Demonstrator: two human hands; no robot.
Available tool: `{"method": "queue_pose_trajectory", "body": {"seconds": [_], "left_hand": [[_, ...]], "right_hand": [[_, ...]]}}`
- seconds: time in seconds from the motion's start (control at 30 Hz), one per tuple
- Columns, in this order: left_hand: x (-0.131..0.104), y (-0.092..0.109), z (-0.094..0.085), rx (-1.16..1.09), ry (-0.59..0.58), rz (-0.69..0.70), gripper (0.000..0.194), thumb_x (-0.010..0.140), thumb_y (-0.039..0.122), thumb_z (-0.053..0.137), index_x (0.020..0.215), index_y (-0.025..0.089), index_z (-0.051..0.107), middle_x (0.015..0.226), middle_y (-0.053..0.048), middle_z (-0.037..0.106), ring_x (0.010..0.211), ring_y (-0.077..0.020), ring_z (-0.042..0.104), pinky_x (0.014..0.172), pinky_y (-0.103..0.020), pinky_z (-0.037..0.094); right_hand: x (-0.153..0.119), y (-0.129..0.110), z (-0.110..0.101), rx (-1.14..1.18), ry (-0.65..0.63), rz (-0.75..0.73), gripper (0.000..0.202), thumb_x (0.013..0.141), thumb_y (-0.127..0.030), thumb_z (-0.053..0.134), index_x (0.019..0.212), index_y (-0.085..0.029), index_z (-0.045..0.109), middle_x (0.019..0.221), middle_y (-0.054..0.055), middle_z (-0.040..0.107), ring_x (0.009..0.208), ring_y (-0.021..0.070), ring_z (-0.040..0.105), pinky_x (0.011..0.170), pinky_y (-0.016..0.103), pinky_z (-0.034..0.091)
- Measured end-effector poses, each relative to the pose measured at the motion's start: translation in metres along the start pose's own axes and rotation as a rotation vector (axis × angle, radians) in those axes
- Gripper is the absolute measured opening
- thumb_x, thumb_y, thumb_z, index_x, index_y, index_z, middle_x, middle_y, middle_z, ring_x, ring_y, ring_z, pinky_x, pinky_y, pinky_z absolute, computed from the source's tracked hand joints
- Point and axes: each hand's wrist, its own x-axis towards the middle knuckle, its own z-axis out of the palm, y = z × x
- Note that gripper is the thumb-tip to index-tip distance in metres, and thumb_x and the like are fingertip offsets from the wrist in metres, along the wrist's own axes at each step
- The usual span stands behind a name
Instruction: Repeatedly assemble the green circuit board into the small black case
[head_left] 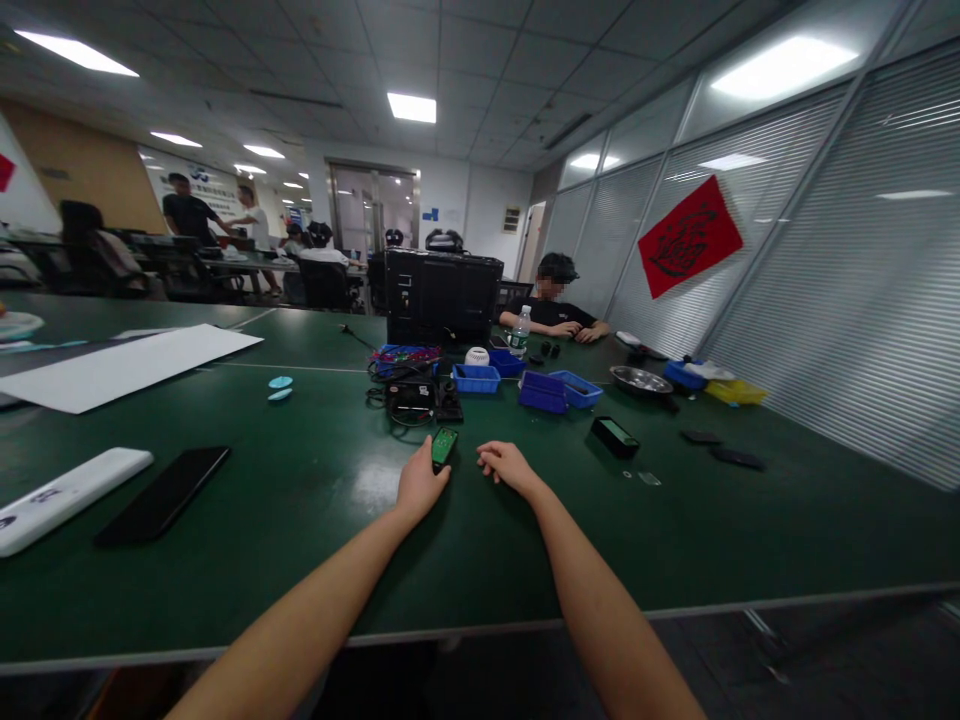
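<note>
Device (445,444), likely light, stiff and fragile, seemed best held by its edges, where the left grip (420,482) clasped it, the right grip (510,466) loosely open and empty.

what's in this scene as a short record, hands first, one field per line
left hand: holds a small green-faced device
right hand: fingers loosely curled, no object visible in it, apart from the device
surface: dark green table
beyond hands: blue tray, back of a black monitor
left side: long white box, flat black slab
right side: black box, round metal dish
across table: seated person, clear bottle nearby
</note>
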Motion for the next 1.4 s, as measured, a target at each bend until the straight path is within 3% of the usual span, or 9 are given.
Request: {"method": "queue_pose_trajectory", "body": {"seconds": [0.2, 0.43, 0.6, 0.77, 0.93, 1.13, 1.4], "left_hand": [[-0.003, -0.022, -0.035, 0.095, -0.014, -0.087, 0.066, 0.074, 0.036, 0.052, 0.131, 0.009, 0.031, 0.125, -0.016, 0.049, 0.113, -0.0248, 0.047, 0.092, -0.032, 0.036], [-0.002, -0.072, -0.092, 0.221, 0.021, -0.282, 0.071, 0.075, 0.041, 0.049, 0.133, 0.009, 0.028, 0.125, -0.017, 0.049, 0.110, -0.0278, 0.050, 0.088, -0.033, 0.040], [0.001, -0.108, -0.128, 0.285, 0.097, -0.404, 0.072, 0.076, 0.044, 0.047, 0.134, 0.008, 0.026, 0.126, -0.018, 0.048, 0.111, -0.0291, 0.049, 0.086, -0.034, 0.042], [0.004, -0.134, -0.153, 0.321, 0.176, -0.468, 0.072, 0.075, 0.045, 0.046, 0.133, 0.006, 0.028, 0.124, -0.020, 0.049, 0.109, -0.0327, 0.050, 0.084, -0.038, 0.043], [0.007, -0.149, -0.165, 0.299, 0.265, -0.540, 0.073, 0.075, 0.044, 0.047, 0.134, 0.008, 0.025, 0.121, -0.020, 0.052, 0.108, -0.0334, 0.051, 0.082, -0.040, 0.044], [0.010, -0.153, -0.168, 0.259, 0.354, -0.559, 0.077, 0.072, 0.050, 0.048, 0.132, 0.007, 0.028, 0.124, -0.020, 0.048, 0.112, -0.0330, 0.047, 0.087, -0.040, 0.041], [0.011, -0.157, -0.166, 0.261, 0.316, -0.592, 0.071, 0.074, 0.051, 0.044, 0.129, 0.007, 0.035, 0.117, -0.021, 0.054, 0.106, -0.0345, 0.051, 0.081, -0.042, 0.043]], "right_hand": [[-0.001, -0.001, 0.000, -0.005, -0.002, -0.009, 0.018, 0.076, -0.016, 0.049, 0.090, -0.011, 0.057, 0.073, 0.005, 0.061, 0.052, 0.0072, 0.054, 0.034, 0.014, 0.038], [0.001, 0.002, 0.000, -0.013, 0.005, 0.005, 0.017, 0.075, -0.015, 0.049, 0.089, -0.012, 0.057, 0.074, 0.004, 0.061, 0.053, 0.0070, 0.054, 0.034, 0.013, 0.038], [0.004, 0.007, 0.000, -0.002, 0.000, -0.007, 0.018, 0.074, -0.014, 0.047, 0.090, -0.011, 0.057, 0.072, 0.003, 0.059, 0.052, 0.0069, 0.054, 0.033, 0.013, 0.036], [0.003, 0.005, 0.000, 0.009, 0.008, -0.009, 0.020, 0.073, -0.015, 0.048, 0.090, -0.011, 0.057, 0.071, 0.003, 0.060, 0.051, 0.0075, 0.054, 0.033, 0.015, 0.036], [0.001, 0.001, 0.000, 0.004, 0.012, 0.013, 0.020, 0.073, -0.015, 0.048, 0.090, -0.011, 0.057, 0.072, 0.003, 0.060, 0.052, 0.0074, 0.053, 0.033, 0.014, 0.036], [0.000, 0.000, 0.000, -0.014, 0.009, 0.013, 0.019, 0.074, -0.015, 0.047, 0.091, -0.011, 0.057, 0.072, 0.003, 0.060, 0.052, 0.0071, 0.053, 0.034, 0.014, 0.036], [0.003, 0.006, 0.000, -0.022, 0.001, -0.007, 0.020, 0.074, -0.015, 0.048, 0.091, -0.011, 0.057, 0.072, 0.003, 0.060, 0.052, 0.0071, 0.053, 0.034, 0.014, 0.037]]}}
